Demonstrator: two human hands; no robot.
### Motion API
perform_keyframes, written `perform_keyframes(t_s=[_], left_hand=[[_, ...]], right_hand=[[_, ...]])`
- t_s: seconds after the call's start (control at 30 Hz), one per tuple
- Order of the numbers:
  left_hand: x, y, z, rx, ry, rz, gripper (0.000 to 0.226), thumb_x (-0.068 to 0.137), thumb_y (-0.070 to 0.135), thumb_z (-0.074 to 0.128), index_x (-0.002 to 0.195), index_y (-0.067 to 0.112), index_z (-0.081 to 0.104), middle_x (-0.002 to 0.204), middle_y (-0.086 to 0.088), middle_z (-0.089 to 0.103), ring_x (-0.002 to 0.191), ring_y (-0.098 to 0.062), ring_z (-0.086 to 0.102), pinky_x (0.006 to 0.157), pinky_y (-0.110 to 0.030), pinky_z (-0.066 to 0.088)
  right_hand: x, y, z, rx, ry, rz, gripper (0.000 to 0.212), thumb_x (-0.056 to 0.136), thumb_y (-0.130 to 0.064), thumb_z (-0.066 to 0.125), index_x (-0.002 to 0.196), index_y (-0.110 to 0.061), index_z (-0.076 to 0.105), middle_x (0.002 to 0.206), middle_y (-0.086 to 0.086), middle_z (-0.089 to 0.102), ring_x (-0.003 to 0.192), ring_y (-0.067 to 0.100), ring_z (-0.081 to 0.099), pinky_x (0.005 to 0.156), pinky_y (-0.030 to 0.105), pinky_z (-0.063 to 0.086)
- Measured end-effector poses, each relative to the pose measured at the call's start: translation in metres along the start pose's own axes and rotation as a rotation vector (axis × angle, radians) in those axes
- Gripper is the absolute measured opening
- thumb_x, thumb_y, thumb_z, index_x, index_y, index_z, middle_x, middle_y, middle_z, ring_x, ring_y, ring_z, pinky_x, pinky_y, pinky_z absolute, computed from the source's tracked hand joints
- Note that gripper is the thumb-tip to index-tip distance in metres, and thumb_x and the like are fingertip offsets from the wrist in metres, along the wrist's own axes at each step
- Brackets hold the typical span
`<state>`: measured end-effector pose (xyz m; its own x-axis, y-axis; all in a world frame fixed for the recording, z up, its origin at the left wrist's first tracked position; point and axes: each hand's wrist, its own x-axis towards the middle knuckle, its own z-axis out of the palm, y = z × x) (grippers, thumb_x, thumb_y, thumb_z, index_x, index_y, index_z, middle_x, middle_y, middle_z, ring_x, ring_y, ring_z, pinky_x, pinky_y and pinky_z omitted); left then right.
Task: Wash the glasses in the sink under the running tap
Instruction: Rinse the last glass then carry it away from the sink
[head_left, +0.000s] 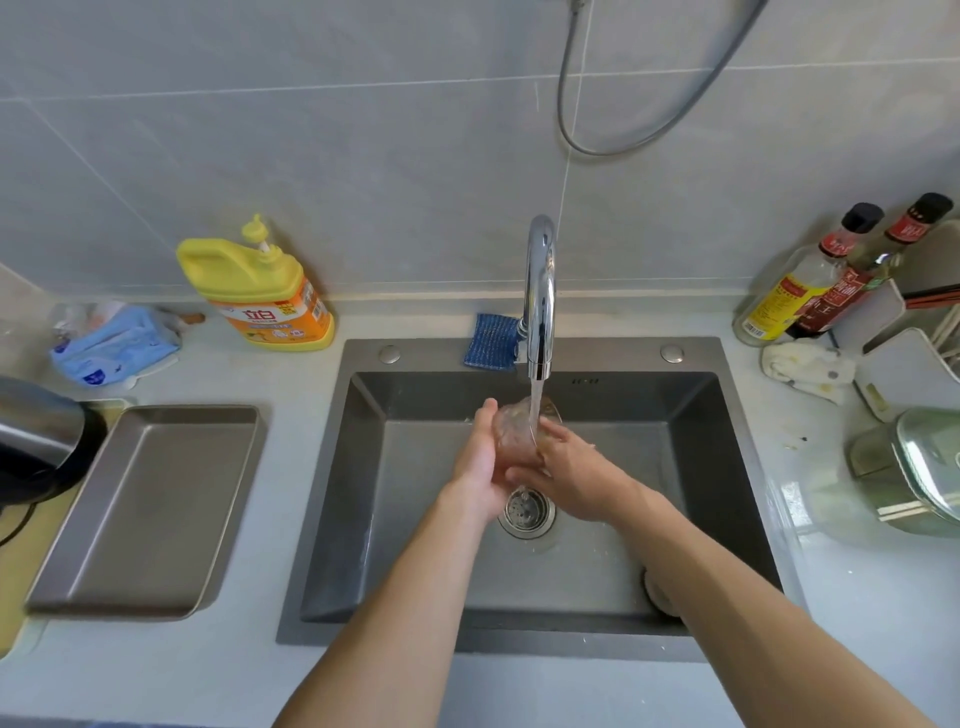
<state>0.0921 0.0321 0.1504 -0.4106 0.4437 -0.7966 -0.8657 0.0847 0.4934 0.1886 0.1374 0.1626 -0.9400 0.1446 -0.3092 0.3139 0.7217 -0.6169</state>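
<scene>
Left hand (480, 457): curled round the left side of the glass, fingertips up.
Right hand (571, 473): gripping the glass from the right, fingers bent against it.
Glass (519, 431): clear, held between both hands, right under the stream and above the drain (525, 512).
Tap (540, 296): chrome, arched, running onto the glass.
Sink (363, 467): dark steel, set in the pale worktop (857, 597).
Scourer (491, 340): blue, on the back rim just left of the tap.
Left of sink: steel tray (145, 509), yellow detergent jug (260, 291), kettle (36, 436).
Right of sink: sauce bottles (810, 280), cloth (805, 366), glass-lidded pot (924, 467).
</scene>
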Motion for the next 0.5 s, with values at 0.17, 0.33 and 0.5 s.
perform_keyframes(t_s=[0.17,0.33,0.5], left_hand=[[0.000,-0.009,-0.001,-0.099,-0.032,0.017,0.049,0.098,0.054,0.061,0.095,0.009,0.078,0.095,-0.012,0.081,0.083,-0.019,0.079,0.089,-0.032,0.057],[-0.002,0.000,-0.007,-0.026,0.001,-0.024,0.061,0.100,0.058,0.055,0.075,0.009,0.080,0.077,-0.012,0.078,0.063,-0.023,0.076,0.058,-0.031,0.061],[-0.005,0.008,-0.005,0.039,-0.017,-0.023,0.055,0.098,0.061,0.057,0.094,0.010,0.078,0.087,-0.013,0.079,0.070,-0.023,0.077,0.065,-0.034,0.061]], right_hand=[[0.010,-0.011,0.009,0.409,0.200,0.125,0.053,0.080,-0.051,0.065,0.122,-0.019,0.057,0.108,-0.004,0.073,0.103,0.015,0.069,0.093,0.044,0.056],[-0.002,-0.010,0.016,0.262,0.251,-0.007,0.042,0.104,-0.052,0.046,0.100,-0.017,0.069,0.097,0.001,0.074,0.091,0.020,0.067,0.087,0.042,0.054],[-0.003,-0.005,0.018,0.225,0.198,-0.022,0.037,0.109,-0.043,0.041,0.127,-0.013,0.050,0.122,0.009,0.071,0.114,0.033,0.066,0.104,0.048,0.047]])
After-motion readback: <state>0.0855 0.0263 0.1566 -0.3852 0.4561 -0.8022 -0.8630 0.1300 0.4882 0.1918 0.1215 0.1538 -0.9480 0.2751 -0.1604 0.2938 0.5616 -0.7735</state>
